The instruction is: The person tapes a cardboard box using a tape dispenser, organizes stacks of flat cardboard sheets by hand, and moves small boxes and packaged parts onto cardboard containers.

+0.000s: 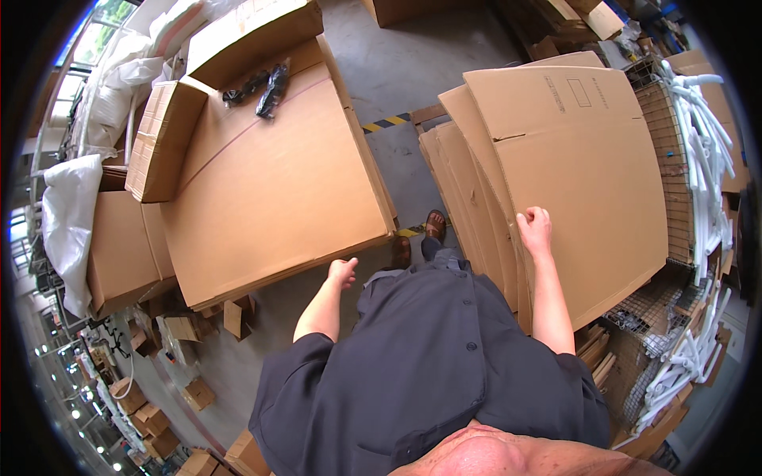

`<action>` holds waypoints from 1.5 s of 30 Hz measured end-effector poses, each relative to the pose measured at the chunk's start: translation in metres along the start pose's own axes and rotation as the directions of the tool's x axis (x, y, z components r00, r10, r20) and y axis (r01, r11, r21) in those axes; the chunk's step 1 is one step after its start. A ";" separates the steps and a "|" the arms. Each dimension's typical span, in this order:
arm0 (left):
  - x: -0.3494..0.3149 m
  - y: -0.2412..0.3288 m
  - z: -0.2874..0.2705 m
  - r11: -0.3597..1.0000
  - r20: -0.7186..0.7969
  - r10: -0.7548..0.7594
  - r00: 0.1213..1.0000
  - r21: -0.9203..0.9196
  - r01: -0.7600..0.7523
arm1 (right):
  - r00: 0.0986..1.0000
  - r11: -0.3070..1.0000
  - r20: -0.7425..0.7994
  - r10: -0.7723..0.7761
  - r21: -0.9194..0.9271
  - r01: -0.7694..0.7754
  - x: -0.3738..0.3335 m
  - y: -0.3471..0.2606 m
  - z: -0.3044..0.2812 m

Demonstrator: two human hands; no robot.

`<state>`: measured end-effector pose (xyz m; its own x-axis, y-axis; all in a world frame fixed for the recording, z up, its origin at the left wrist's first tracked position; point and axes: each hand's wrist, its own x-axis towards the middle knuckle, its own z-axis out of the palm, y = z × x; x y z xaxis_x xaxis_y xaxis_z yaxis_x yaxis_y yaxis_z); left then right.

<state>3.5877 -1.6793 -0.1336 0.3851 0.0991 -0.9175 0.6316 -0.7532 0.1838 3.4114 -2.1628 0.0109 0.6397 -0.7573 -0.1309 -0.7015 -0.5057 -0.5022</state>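
Note:
My left hand is just off the near edge of a stack of flat cardboard sheets on the left. Its fingers are curled in, and nothing shows in them. Over the large folded cardboard sheet on the right, my right hand hovers with bent fingers near the sheet's left edge. No held thing is visible there; whether the hand touches the board is hard to judge. More flat sheets lean out from beneath that top sheet. Two black plastic-wrapped bundles lie at the far end of the left stack.
Cardboard boxes border the left stack. A wire mesh cage with white foam tubes stands at the right. Between the stacks runs a grey floor with yellow-black tape. Small boxes lie at lower left.

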 end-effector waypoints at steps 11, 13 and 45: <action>-0.025 0.146 0.065 0.707 0.139 0.509 0.850 0.496 -0.504 | 0.990 0.956 0.128 -0.057 -0.281 0.091 0.053 -0.035 -0.001; -0.034 0.185 0.063 0.731 0.106 0.562 0.821 0.400 -0.552 | 0.985 0.955 0.155 -0.070 -0.275 0.111 0.052 -0.037 -0.005; -0.009 0.522 0.102 0.855 0.862 0.432 0.266 -0.485 0.182 | 0.892 0.838 0.115 -0.436 -0.309 0.450 0.319 -0.178 0.082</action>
<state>3.8456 -2.1401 -0.0656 -0.2044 -0.8592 -0.4690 0.9368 -0.3107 0.1609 3.7661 -2.2804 -0.0118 0.9133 -0.4074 0.0036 -0.3971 -0.8921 -0.2154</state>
